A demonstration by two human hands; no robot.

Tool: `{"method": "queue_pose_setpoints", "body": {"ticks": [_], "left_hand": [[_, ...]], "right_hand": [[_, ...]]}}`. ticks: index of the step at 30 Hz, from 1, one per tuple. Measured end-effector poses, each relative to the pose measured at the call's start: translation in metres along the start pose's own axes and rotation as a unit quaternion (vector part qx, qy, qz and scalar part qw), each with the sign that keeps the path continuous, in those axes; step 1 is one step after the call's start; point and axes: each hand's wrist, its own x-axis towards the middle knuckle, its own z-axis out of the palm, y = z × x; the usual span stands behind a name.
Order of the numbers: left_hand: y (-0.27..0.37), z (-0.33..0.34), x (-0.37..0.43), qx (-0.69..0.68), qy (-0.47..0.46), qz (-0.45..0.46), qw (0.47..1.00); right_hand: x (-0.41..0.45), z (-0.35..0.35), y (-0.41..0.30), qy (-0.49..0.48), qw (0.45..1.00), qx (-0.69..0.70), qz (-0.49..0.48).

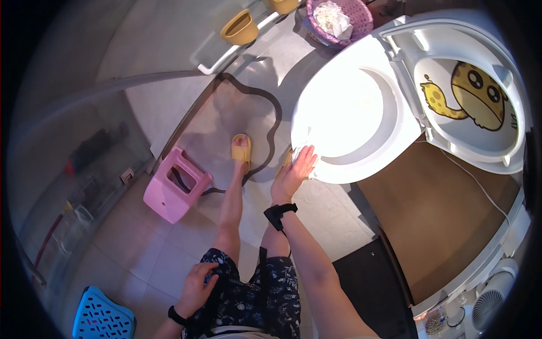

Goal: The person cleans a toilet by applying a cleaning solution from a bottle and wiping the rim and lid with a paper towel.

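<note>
My right hand point(298, 169) presses a crumpled white tissue or cloth point(301, 151) against the front rim of a white toilet bowl point(343, 170). Its fingers lie fairly flat over the cloth, which shows at their tips and edges. The toilet's seat and lid point(465, 157) are raised, with a yellow giraffe sticker point(478, 97) on the lid's inside. Strong glare washes out much of the bowl. At my left thigh, over dark floral shorts point(241, 296), rests my left hand point(198, 284), its fingers apart and nothing in it.
A pink plastic stool point(163, 193) stands left of my feet, near a glass partition point(106, 140). Lower left is a blue perforated stool point(101, 315). A pink wastebasket point(362, 21) holding crumpled paper stands behind the toilet. A brown cabinet panel point(449, 212) rises at the right.
</note>
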Motion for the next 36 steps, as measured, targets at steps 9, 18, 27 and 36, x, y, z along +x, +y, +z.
{"method": "queue_pose_setpoints", "body": {"ticks": [9, 18, 27, 36], "left_hand": [[-0.007, 0.012, -0.001, -0.051, 0.013, -0.032, 0.998], [-0.018, 0.017, -0.004, -0.102, 0.031, -0.066, 0.992], [-0.005, 0.029, 0.012, -0.158, 0.028, -0.066, 0.985], [0.012, 0.013, 0.016, -0.195, 0.037, -0.073, 0.977]], "right_hand": [[0.080, -0.037, 0.030, -0.289, 0.835, -0.158, -0.440], [0.177, -0.025, -0.003, -0.251, 0.782, -0.174, -0.543], [0.291, -0.029, -0.018, -0.100, 0.826, -0.201, -0.518], [0.153, -0.046, -0.013, -0.398, 0.742, -0.160, -0.515]]}}
